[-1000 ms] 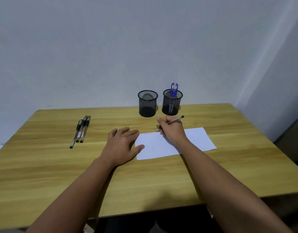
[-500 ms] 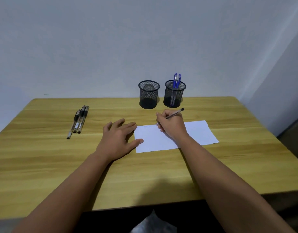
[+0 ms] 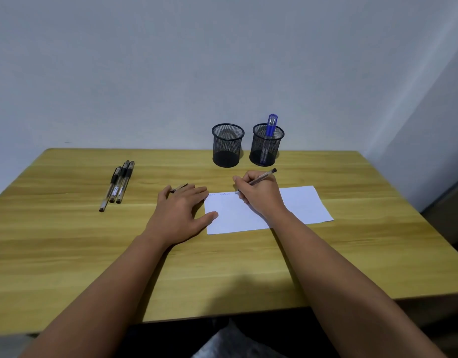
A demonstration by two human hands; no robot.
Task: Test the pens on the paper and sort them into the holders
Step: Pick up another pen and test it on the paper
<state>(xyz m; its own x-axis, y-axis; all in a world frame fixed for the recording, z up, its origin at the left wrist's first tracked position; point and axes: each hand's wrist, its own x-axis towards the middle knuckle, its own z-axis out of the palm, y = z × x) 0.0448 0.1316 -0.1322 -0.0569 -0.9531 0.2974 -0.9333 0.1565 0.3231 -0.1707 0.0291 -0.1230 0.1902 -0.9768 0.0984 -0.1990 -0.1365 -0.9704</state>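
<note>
A white paper (image 3: pixel 300 205) lies on the wooden table (image 3: pixel 68 249), with faint blue scribbles (image 3: pixel 220 194) near its top left corner. My right hand (image 3: pixel 261 197) grips a clear pen (image 3: pixel 262 176) in a writing hold, its tip on the paper just right of the scribbles. My left hand (image 3: pixel 181 213) rests palm down beside the paper, thumb on its left edge, with a small pen cap (image 3: pixel 179 188) poking out between the fingers. Three black-capped pens (image 3: pixel 118 184) lie together at the left. The left mesh holder (image 3: pixel 227 146) looks empty; the right mesh holder (image 3: pixel 266 147) contains blue pens (image 3: pixel 271 126).
The two holders stand side by side at the table's far edge against a pale wall (image 3: pixel 171 73). The table's near edge is just below my forearms, with dark floor under it.
My right hand has shifted slightly right along the top of the paper while writing. The pen cap now shows between my left fingers. The head view tilted a little.
</note>
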